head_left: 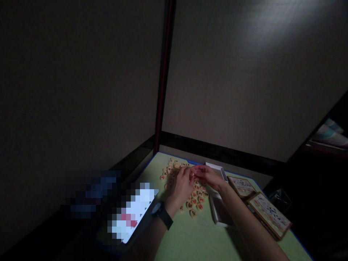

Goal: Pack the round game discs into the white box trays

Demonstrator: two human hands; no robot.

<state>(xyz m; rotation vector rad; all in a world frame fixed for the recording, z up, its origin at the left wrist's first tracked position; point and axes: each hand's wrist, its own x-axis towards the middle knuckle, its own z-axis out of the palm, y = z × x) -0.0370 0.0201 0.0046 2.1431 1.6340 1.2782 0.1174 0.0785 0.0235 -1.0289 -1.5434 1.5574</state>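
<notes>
My left hand [185, 179] reaches over the scattered wooden Chinese chess pieces [193, 199], wearing a black watch [162, 214] at the wrist. Coming in from the right, my right hand [205, 174] meets it, and the fingertips of both hands are drawn together above the pieces. Whatever is pinched between them is small and dim, so I cannot make it out. The round pale pieces bear red or dark characters; some lie beyond my left hand, others nearer to me, and the hands hide part of the spread.
All this is on a green table [179, 241] with a blue edge, in a walled corner. A white open box [214, 214] lies under my right forearm, another white box [221, 170] behind. To the right are two printed boxes or lids [241, 185]. A lit, pixelated screen [136, 210] is at left.
</notes>
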